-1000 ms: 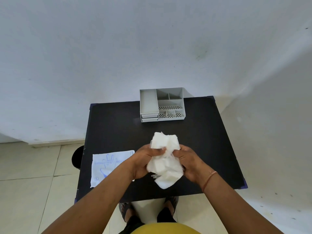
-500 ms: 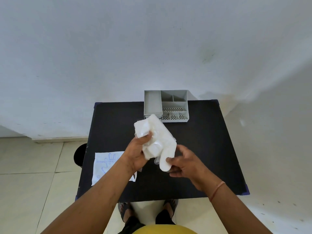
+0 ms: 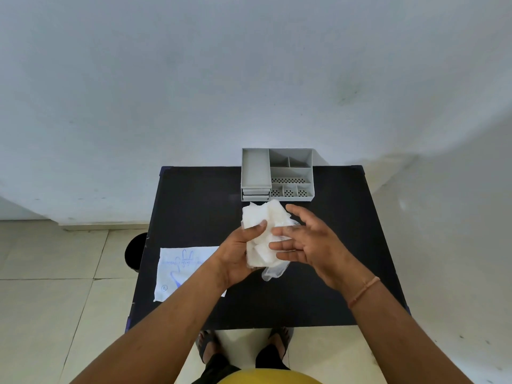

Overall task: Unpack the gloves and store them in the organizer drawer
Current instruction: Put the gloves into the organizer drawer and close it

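A crumpled bundle of translucent white gloves [image 3: 263,225] is held above the black table [image 3: 194,206], with my left hand [image 3: 238,253] shut on its left side, thumb on top. My right hand [image 3: 307,242] hovers just to the right of the bundle, fingers spread, palm facing it; its fingertips lie over the gloves' right edge. A loose glove end hangs below the bundle. The grey organizer [image 3: 277,176] stands at the table's far edge, just beyond the gloves; two small drawer fronts [image 3: 255,194] under its left compartment look closed.
The flat, printed white glove packet [image 3: 182,270] lies on the table's left front part, overhanging its edge. A dark round object [image 3: 135,249] sits on the tiled floor left of the table. A pale wall rises behind. My feet show below the near edge.
My right hand let go of the bundle's lower end and rose beside it with fingers spread. The left hand kept hold and lowered the bundle slightly toward me.
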